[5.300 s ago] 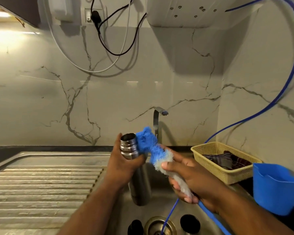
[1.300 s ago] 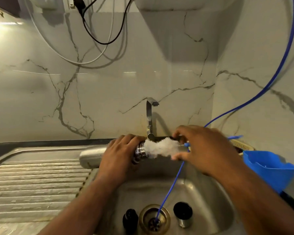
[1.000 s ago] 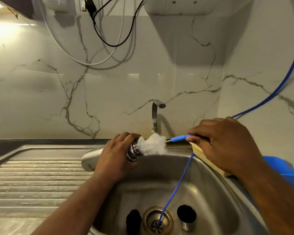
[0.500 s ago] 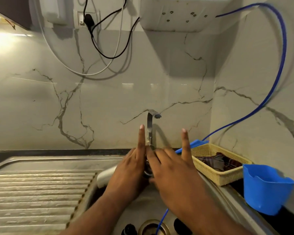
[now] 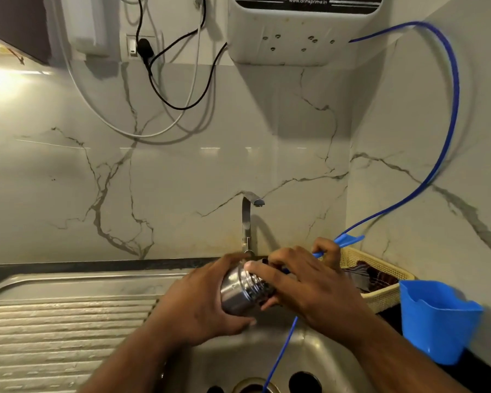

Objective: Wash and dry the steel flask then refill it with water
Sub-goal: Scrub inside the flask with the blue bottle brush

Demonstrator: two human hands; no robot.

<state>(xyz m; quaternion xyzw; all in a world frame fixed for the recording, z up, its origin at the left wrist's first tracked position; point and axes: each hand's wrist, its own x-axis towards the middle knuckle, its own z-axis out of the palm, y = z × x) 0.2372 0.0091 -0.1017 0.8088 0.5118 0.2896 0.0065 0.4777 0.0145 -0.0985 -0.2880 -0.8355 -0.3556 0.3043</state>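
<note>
Fingers splayed a moment ago now curl: left hand (image 5: 199, 304) grips the steel flask (image 5: 238, 293), right hand (image 5: 309, 285) clasps the brush handle (image 5: 347, 240). Purifier (image 5: 295, 32) reads "www.drinkprime.in".

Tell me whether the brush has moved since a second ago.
Yes. Its bristles, visible beside the tap base then, have gone leftward into the flask; only the handle shows.
</note>
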